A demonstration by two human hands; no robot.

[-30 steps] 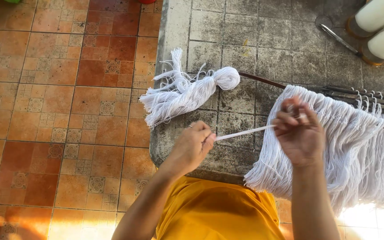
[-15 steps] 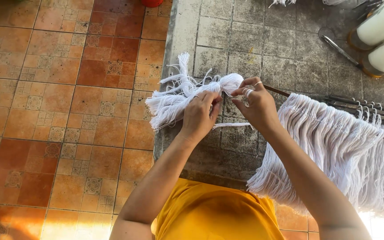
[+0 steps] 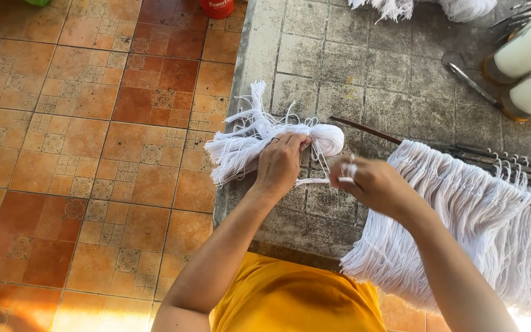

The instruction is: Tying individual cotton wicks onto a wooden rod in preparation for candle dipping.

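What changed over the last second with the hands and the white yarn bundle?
The left hand moved from the strand end up onto the loose yarn bundle and now presses it down. The right hand left the hanging fringe, went to the bundle, then drew back with a single strand pulled from it. The rod, fringe and bundle's place on the stone slab stayed as they were.

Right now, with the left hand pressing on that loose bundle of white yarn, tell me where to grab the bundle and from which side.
Take the loose bundle of white yarn at its cinched neck, just behind the rounded knob end, where the left hand already presses. Come from above, fingers pinching across the neck: there the strands are gathered tight, while the far end fans into loose fringe. The right hand holds a strand leading from it.
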